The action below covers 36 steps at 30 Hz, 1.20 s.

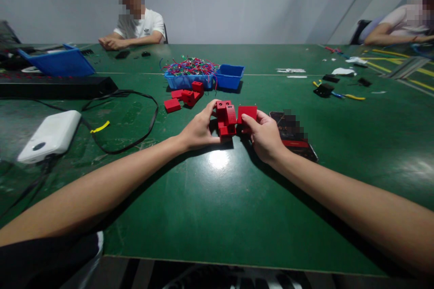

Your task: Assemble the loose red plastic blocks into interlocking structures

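Observation:
Over the middle of the green table, my left hand [200, 130] grips a red plastic housing [226, 119] between thumb and fingers. Two dark round holes show on the housing's top, and its near side has a recess. Close on its right, my right hand [266, 137] pinches a flat red square piece [247, 114], thumb on the near face. The two red parts are side by side; whether they touch I cannot tell. Farther back and left lie several more red plastic parts [187, 97].
Behind the red parts stand a blue bin of coloured wires [190, 79] and a smaller blue bin [230, 77]. A white power bank [50, 135] and black cable [152, 119] lie left. A phone [296, 146] lies beside my right hand. Two people sit across the table [210, 216].

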{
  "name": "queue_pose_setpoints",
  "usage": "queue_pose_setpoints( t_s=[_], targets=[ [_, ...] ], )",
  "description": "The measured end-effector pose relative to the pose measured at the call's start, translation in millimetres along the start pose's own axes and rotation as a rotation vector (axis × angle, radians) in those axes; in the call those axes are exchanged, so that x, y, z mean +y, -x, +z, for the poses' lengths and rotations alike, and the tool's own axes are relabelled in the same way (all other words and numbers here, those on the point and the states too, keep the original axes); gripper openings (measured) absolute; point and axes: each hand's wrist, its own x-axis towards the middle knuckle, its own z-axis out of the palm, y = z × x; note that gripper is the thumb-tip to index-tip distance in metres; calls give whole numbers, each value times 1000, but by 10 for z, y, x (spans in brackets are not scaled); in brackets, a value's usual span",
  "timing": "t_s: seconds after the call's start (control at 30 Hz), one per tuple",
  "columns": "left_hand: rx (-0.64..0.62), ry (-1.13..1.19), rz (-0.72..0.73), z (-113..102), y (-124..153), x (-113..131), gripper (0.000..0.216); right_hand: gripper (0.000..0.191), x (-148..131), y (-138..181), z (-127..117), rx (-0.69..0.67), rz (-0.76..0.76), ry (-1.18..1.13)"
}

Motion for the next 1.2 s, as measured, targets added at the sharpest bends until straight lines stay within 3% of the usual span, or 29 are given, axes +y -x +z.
queue_pose_setpoints(
  t_s=[0.23,0.43,0.63,0.77,0.97,1.2],
  targets=[
    [-2,5,-3,3,5,-10,95,44,-25,37,7,-1,-56,-10],
    [3,-3,6,-3,10,-7,95,51,-67,74,38,16,14,-27],
    [2,2,-2,1,9,-10,96,41,-27,53,38,42,7,-14],
    [0,-5,-8,4,11,-6,96,44,-9,34,31,56,4,-25],
    [0,-4,-8,-6,13,-9,96,32,2,27,17,8,-77,35],
    [-5,-5,2,-2,9,-9,97,53,-39,61,27,5,-51,55]
  ],
)
